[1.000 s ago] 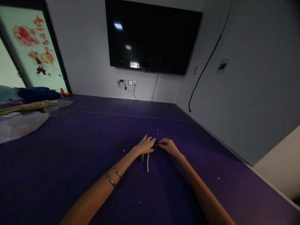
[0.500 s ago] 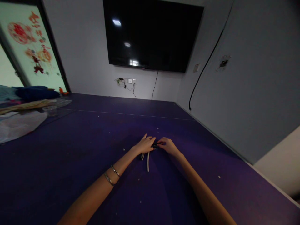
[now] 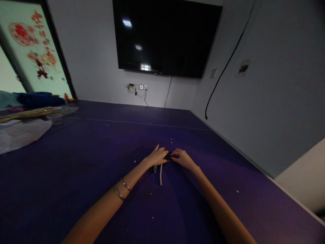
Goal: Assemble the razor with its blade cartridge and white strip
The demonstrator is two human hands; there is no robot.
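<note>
My left hand [image 3: 157,157] is closed over a small black thing [image 3: 168,157], pressing it to the purple surface [image 3: 96,189]. Its index finger stretches forward. From under the palm a pale, slightly curved cord or tube [image 3: 160,175] reaches toward me, with a shorter pale and black piece [image 3: 154,168] beside it. On the other side of the black thing, my right hand [image 3: 180,158] pinches its right end between thumb and fingers. Most of the black thing is covered by the hands, so its kind cannot be told.
Small white scraps [image 3: 237,191] are scattered over the surface. At the far left lie a clear plastic bag [image 3: 22,135], flat cardboard [image 3: 27,114] and blue cloth [image 3: 40,99]. A black cable [image 3: 223,69] hangs down the right wall; a television [image 3: 167,37] is mounted ahead.
Both hands stay in nearly the same place on the black thing. The whole view has shifted very slightly; nothing else visibly moves.
</note>
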